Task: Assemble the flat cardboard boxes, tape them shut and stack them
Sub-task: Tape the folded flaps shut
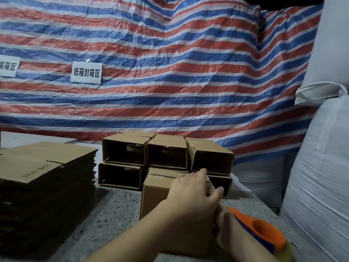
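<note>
Two white paper signs are fixed to the striped tarpaulin (170, 72) behind the tabletop. The central sign (86, 72) reads "纸箱封箱区" in black characters. The left sign (7, 66) is cut by the frame edge; "装箱区" is legible. The top sheet of the stack of flat cardboard boxes (43, 167) carries faint upside-down lettering, not legible.

— What colours do you see around you?
— Your boxes (166, 156) are plain brown, your tape dispenser (264, 233) orange with blue, the tabletop (113, 208) speckled grey, the tarp (170, 72) striped red, blue and white.
</note>
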The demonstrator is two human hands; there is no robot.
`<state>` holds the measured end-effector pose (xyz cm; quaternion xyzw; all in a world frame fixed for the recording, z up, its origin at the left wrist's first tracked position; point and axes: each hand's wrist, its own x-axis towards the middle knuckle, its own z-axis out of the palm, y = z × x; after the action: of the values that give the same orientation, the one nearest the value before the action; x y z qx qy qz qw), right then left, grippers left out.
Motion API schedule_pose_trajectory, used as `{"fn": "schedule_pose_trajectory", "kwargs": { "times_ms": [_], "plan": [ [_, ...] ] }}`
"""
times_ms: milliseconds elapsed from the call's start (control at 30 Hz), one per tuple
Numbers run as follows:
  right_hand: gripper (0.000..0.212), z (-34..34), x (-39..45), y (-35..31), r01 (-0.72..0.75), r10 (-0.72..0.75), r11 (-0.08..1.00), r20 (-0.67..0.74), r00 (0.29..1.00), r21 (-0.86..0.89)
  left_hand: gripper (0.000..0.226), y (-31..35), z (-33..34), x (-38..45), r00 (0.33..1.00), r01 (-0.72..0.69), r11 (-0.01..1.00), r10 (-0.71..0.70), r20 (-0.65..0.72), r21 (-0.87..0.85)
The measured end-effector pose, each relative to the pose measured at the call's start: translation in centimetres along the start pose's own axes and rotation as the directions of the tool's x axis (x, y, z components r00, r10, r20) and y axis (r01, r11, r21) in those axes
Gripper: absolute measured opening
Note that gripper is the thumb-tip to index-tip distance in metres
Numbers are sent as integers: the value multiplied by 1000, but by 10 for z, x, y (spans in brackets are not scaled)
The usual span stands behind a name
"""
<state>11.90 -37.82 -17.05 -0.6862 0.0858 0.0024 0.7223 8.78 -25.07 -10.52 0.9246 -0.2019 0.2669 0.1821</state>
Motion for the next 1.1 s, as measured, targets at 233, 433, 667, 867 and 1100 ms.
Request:
{"fn": "schedule_pose_trajectory", "kwargs": {
  "times_ms": [233, 433, 667, 867, 1100],
  "plan": [
    [56, -14, -8, -7, 190, -197, 976, -66, 978, -109, 35, -22, -33, 5, 906, 20, 780, -278, -317, -626],
    [68, -20, -19, -5, 364, -359, 911, 62, 931, -194, 65, -90, -57, -30, 801, 60, 699, -460, -384, -712],
    [81, -15, -18, 18, 415, -402, 877, 101, 910, -244, 15, -133, -25, -68, 787, 344, 614, -601, -138, -710],
    [100, -14, -17, 19, 460, -444, 874, 128, 887, -159, 57, -110, -10, -84, 908, 287, 550, -417, 40, -784],
    [60, -7, -26, 14, 287, -270, 948, 126, 955, -139, 37, -92, -14, -74, 907, 272, 445, -415, 72, -853]
  ]
}}
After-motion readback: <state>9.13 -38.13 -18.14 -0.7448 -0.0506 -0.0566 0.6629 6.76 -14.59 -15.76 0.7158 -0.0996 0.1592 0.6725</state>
